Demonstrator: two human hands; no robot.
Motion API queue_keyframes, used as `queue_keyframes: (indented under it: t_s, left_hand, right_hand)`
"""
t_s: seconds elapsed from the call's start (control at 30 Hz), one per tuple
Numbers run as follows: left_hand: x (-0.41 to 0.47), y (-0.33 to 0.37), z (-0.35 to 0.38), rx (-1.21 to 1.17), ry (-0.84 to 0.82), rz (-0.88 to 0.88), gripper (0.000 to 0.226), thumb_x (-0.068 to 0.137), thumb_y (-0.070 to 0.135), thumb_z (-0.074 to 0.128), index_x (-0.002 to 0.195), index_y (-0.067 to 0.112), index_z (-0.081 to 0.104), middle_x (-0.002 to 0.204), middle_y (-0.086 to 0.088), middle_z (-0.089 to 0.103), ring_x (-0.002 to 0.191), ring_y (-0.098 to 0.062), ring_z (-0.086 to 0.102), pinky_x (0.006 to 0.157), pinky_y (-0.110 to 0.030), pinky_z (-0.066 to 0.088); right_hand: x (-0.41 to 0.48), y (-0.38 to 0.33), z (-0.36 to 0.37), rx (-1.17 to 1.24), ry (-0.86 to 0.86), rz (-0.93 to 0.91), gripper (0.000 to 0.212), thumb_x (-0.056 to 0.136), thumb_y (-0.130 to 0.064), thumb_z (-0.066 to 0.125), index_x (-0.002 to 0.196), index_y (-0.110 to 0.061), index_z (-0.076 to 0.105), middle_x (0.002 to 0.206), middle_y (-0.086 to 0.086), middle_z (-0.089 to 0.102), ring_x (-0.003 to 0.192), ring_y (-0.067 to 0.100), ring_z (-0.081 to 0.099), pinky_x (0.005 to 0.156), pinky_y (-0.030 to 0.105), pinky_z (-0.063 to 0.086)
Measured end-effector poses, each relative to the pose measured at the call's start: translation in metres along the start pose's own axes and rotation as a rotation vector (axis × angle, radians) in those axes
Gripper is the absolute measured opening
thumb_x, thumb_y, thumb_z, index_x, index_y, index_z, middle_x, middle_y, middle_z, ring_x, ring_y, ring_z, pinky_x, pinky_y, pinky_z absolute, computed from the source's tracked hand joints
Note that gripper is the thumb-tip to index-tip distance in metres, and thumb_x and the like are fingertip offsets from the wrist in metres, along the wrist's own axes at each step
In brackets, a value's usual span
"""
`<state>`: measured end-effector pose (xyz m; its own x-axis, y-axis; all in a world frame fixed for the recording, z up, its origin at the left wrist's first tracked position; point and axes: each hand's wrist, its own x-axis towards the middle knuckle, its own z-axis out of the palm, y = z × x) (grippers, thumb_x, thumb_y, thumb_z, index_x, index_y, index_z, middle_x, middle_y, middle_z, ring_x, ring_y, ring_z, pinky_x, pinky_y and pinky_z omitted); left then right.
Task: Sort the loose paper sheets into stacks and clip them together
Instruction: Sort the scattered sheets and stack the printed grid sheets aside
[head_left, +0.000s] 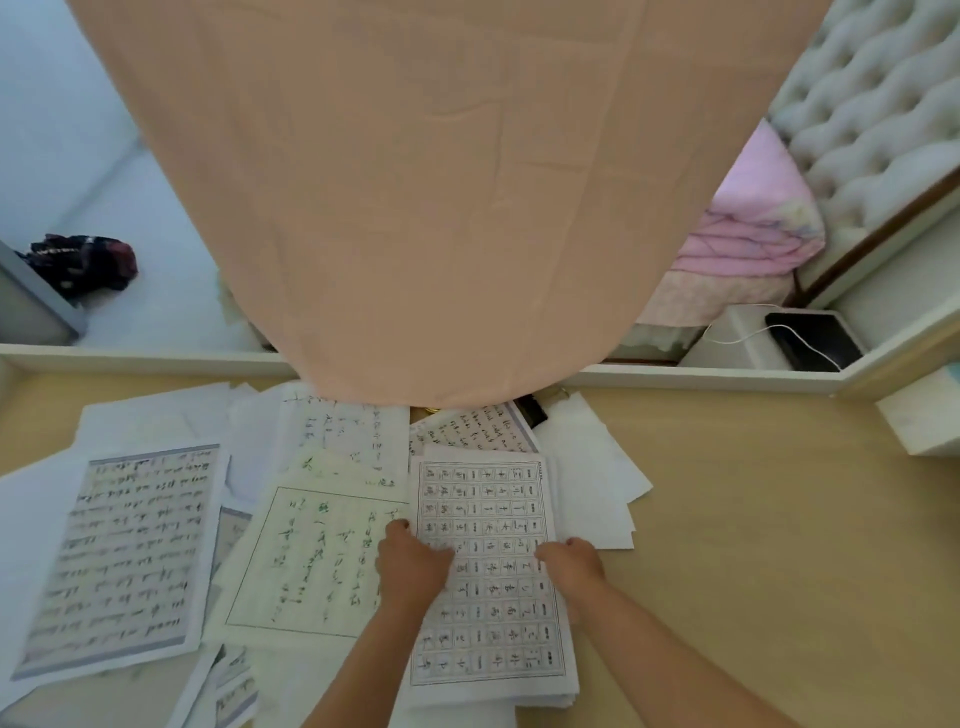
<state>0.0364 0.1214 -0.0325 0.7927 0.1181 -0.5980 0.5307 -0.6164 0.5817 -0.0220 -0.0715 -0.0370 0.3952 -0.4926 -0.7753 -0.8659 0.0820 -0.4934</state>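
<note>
A stack of grid practice sheets (491, 618) with printed characters lies on the wooden floor in front of me. My left hand (410, 566) grips its left edge and my right hand (571, 569) grips its right edge, fingers curled over the sides. Left of it lies a pale green sheet (311, 561) with handwritten columns, and further left a lined sheet (124, 561) full of handwriting. Several more written and blank sheets (343, 431) overlap behind them. A black binder clip (535, 410) shows partly under the hanging cloth.
A large peach cloth (441, 208) hangs down over the middle of the view and hides the far papers. Blank white sheets (592, 467) spread to the right. A white box (914, 421) sits at the far right, and a white ledge (701, 376) borders the floor.
</note>
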Motion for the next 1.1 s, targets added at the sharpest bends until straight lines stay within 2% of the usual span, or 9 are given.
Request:
queue_keyframes:
  t_s: [0.17, 0.27, 0.4, 0.57, 0.67, 0.83, 0.93, 1.03, 1.1]
  left_hand:
    - [0.018, 0.011, -0.015, -0.101, -0.169, -0.111, 0.043, 0.073, 0.018, 0.078, 0.107, -0.002, 0.062, 0.091, -0.006, 0.070, 0.072, -0.018, 0.067, 0.063, -0.028, 0.056]
    - [0.021, 0.018, -0.016, -0.086, -0.265, -0.111, 0.022, 0.079, 0.017, 0.077, 0.079, 0.003, 0.060, 0.081, -0.007, 0.062, 0.065, -0.016, 0.055, 0.067, -0.026, 0.048]
    - [0.014, 0.019, -0.010, 0.084, -0.242, -0.026, 0.037, 0.072, 0.036, 0.072, 0.099, 0.018, 0.054, 0.099, -0.001, 0.062, 0.095, -0.023, 0.062, 0.091, -0.038, 0.054]
    - [-0.004, 0.008, -0.008, -0.283, -0.299, 0.070, 0.051, 0.084, 0.006, 0.070, 0.120, 0.021, 0.036, 0.100, -0.002, 0.066, 0.080, -0.020, 0.069, 0.069, -0.037, 0.060]
    - [-0.002, 0.001, -0.012, -0.249, -0.410, 0.141, 0.061, 0.088, -0.002, 0.059, 0.132, 0.026, 0.025, 0.107, 0.000, 0.066, 0.082, -0.020, 0.070, 0.065, -0.030, 0.059]
    - [-0.008, 0.000, -0.016, -0.066, -0.348, 0.424, 0.062, 0.092, -0.003, 0.043, 0.127, 0.045, 0.026, 0.105, 0.008, 0.066, 0.051, -0.015, 0.060, 0.047, -0.031, 0.050]
    - [-0.016, 0.009, -0.021, -0.270, -0.397, 0.437, 0.059, 0.093, -0.007, 0.045, 0.129, 0.040, 0.038, 0.114, 0.005, 0.067, 0.069, -0.021, 0.067, 0.065, -0.039, 0.058]
    - [-0.027, 0.021, -0.021, -0.410, -0.419, 0.360, 0.059, 0.093, -0.010, 0.050, 0.131, 0.035, 0.045, 0.122, 0.009, 0.066, 0.101, -0.004, 0.069, 0.079, -0.025, 0.057]
    - [-0.033, 0.031, -0.010, -0.463, -0.404, 0.317, 0.056, 0.092, -0.007, 0.056, 0.128, 0.036, 0.048, 0.118, 0.005, 0.070, 0.104, -0.010, 0.069, 0.077, -0.027, 0.058]
  right_hand:
    - [0.002, -0.001, -0.006, -0.002, -0.002, -0.005, 0.026, 0.083, -0.010, 0.062, 0.108, -0.007, 0.067, 0.101, 0.007, 0.072, 0.091, 0.024, 0.067, 0.081, 0.033, 0.056]
    - [0.001, -0.001, 0.008, -0.161, 0.149, 0.008, 0.033, 0.076, -0.022, 0.063, 0.108, -0.019, 0.065, 0.107, 0.004, 0.066, 0.097, 0.024, 0.062, 0.076, 0.029, 0.053]
    - [0.015, 0.006, 0.015, -0.204, 0.246, 0.019, 0.035, 0.068, -0.027, 0.057, 0.101, -0.028, 0.069, 0.109, 0.007, 0.059, 0.102, 0.030, 0.055, 0.085, 0.038, 0.055]
    - [0.012, 0.009, 0.006, -0.142, 0.228, -0.026, 0.022, 0.075, -0.023, 0.062, 0.096, -0.030, 0.067, 0.105, 0.003, 0.065, 0.094, 0.027, 0.062, 0.083, 0.039, 0.058]
    - [0.012, 0.013, 0.004, -0.124, 0.206, -0.053, 0.038, 0.075, -0.020, 0.065, 0.113, -0.026, 0.063, 0.107, 0.004, 0.064, 0.097, 0.027, 0.062, 0.084, 0.040, 0.058]
    - [0.005, 0.016, -0.008, -0.159, 0.118, -0.096, 0.059, 0.072, -0.024, 0.070, 0.129, -0.025, 0.056, 0.119, 0.005, 0.057, 0.108, 0.026, 0.058, 0.094, 0.039, 0.053]
    - [0.000, 0.011, -0.031, -0.013, 0.029, -0.173, 0.072, 0.071, -0.025, 0.075, 0.137, -0.023, 0.048, 0.129, 0.003, 0.056, 0.116, 0.023, 0.057, 0.100, 0.042, 0.049]
    - [-0.002, 0.003, -0.069, 0.232, -0.204, -0.197, 0.044, 0.087, -0.012, 0.069, 0.129, -0.015, 0.056, 0.120, 0.006, 0.069, 0.107, 0.026, 0.068, 0.098, 0.050, 0.052]
    - [-0.004, 0.001, -0.094, 0.255, -0.363, -0.183, 0.030, 0.094, -0.011, 0.062, 0.124, -0.015, 0.062, 0.117, 0.007, 0.073, 0.105, 0.029, 0.070, 0.096, 0.051, 0.054]
